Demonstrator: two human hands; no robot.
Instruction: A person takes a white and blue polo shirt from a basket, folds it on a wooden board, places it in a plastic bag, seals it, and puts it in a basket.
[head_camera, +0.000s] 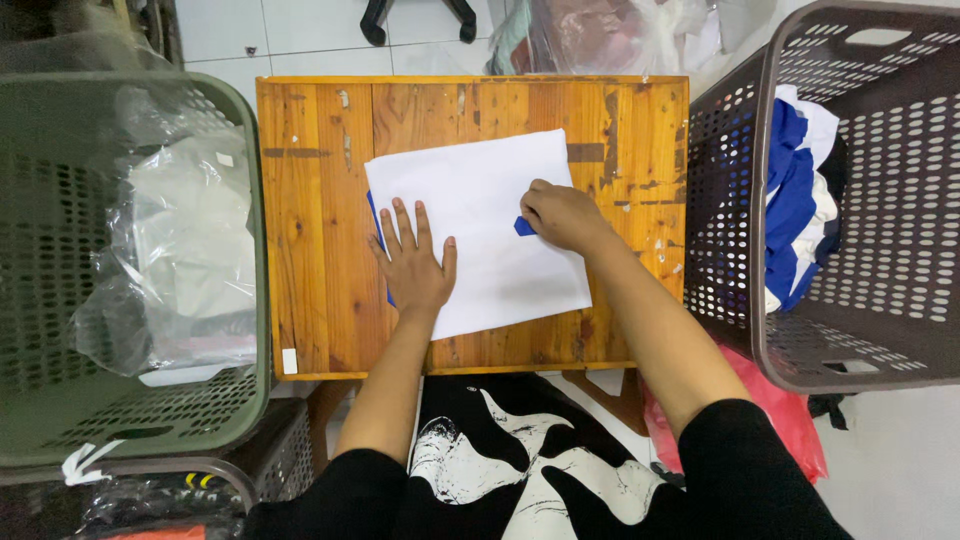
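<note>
A folded white garment (490, 190) with blue trim lies flat on a small wooden table (310, 230). My left hand (413, 258) presses flat on its left edge, fingers spread, over a strip of blue showing underneath. My right hand (562, 215) rests on the garment's right side with the fingers curled around a small blue piece (524, 226) of it.
A green perforated basket (60, 300) at the left holds clear plastic bags (185, 250). A brown perforated basket (890, 300) at the right holds blue and white clothes (800, 200). A red bag (790, 415) lies under it. Chair feet and plastic bags sit beyond the table.
</note>
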